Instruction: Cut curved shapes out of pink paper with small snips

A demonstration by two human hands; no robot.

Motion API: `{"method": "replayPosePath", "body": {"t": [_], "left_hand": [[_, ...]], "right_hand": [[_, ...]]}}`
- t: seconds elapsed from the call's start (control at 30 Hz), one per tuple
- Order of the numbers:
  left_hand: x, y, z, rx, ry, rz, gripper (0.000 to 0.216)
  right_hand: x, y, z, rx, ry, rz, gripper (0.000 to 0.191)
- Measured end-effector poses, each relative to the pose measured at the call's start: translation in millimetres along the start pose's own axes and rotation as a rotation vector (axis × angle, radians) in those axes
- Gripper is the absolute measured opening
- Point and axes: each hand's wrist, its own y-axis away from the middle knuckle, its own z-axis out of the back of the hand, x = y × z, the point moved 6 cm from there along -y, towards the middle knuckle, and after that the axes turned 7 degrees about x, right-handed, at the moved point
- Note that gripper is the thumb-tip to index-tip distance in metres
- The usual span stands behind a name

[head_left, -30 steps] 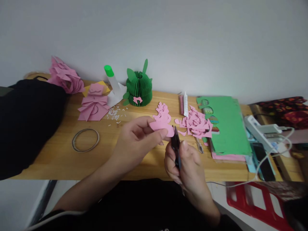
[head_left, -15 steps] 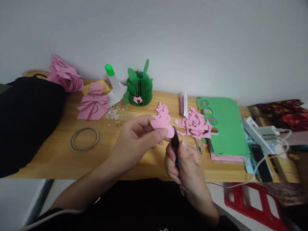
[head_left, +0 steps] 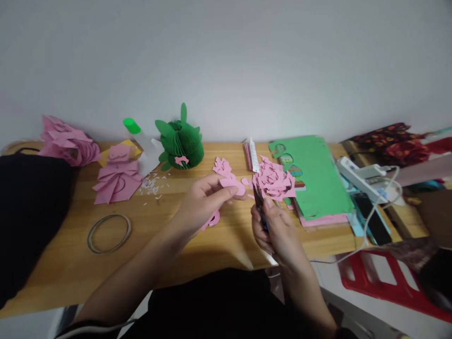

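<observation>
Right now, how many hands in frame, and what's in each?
2. Left hand pinches a pink paper cutout above the table; right hand grips dark scissors beside it. No other hands visible.

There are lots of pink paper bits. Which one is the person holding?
The small rounded pink piece pinched in the left hand, held above the table. The other pink pieces lie on the wood, like the cut scrap heap beside the green sheets.

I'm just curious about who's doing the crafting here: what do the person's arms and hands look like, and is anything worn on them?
Both forearms are bare, with no gloves, rings, watch or bracelet visible on the left hand or the right hand. The nails look short and unpainted. Near the left elbow a dark sleeve with a pale edge shows; the clothing over the lap is black.
</observation>
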Motion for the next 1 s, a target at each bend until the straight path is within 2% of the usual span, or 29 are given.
{"method": "replayPosePath", "body": {"t": [0.1,0.33,0.5,1.0], "left_hand": [[4.1,-2.5,-1.6,-0.005,-0.001,0.015,0.014],[-0.8,2.2,-6.1,0.026,-0.140,-0.003,0.011],[-2.6,3.8,-13.0,0.084,-0.163,-0.004,0.010],[-7.0,2.1,-14.6,0.082,-0.197,-0.050,0.008]], "right_hand": [[-1.1,2.2,2.9,0.058,0.037,-0.039,0.052],[3.0,4.4,-4.9,0.087,0.007,-0.039,0.052],[6.0,5.6,-7.7,0.091,-0.008,-0.025,0.051],[4.2,6.3,-7.2,0.087,-0.019,-0.049,0.051]]}}
